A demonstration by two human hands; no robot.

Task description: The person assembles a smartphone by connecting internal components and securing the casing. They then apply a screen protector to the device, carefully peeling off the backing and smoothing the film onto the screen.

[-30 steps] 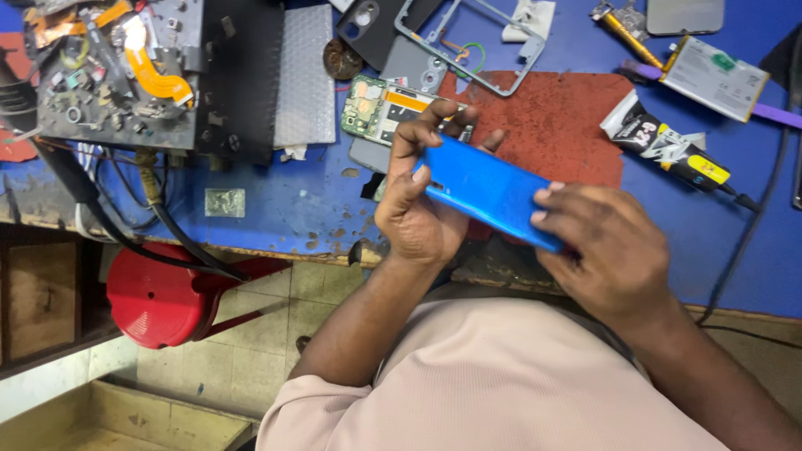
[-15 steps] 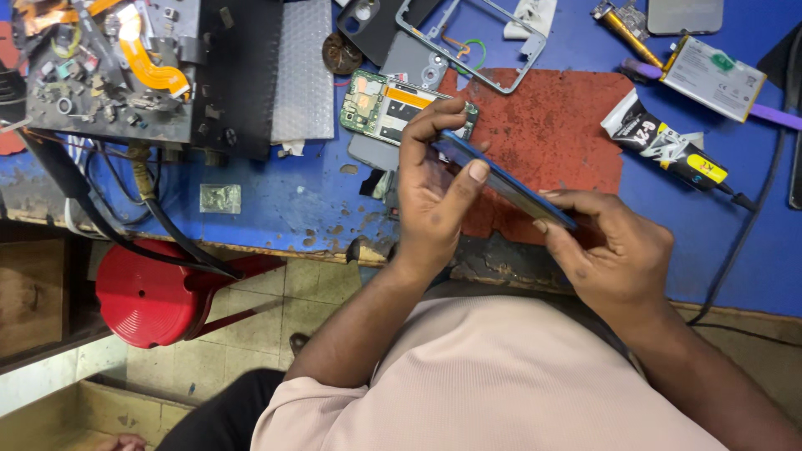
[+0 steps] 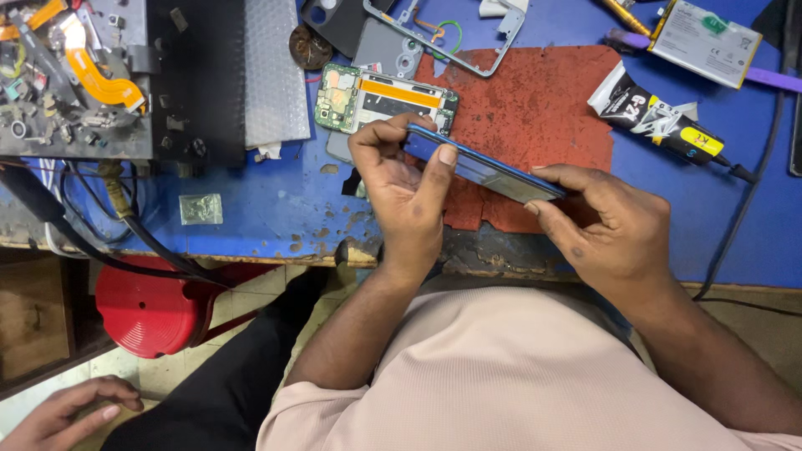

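Two hands share one blue phone cover (image 3: 484, 167), which I hold edge-on above the red mat (image 3: 535, 92) so only its thin rim faces me. My left hand (image 3: 405, 188) pinches the upper-left end, thumb pressed on the near edge and fingers curled over the far one; my right hand (image 3: 614, 230) pinches the lower-right corner between thumb and fingertips. Just behind the cover lies a green circuit board with an orange strip (image 3: 380, 96), partly on a grey phone back. To my right a black glue tube (image 3: 660, 117) rests on the blue bench (image 3: 267, 209). Farther left sits a black tray of loose parts (image 3: 75, 75). Another person's hand (image 3: 67, 413) shows at the lower left corner, beside a red stool (image 3: 154, 305).
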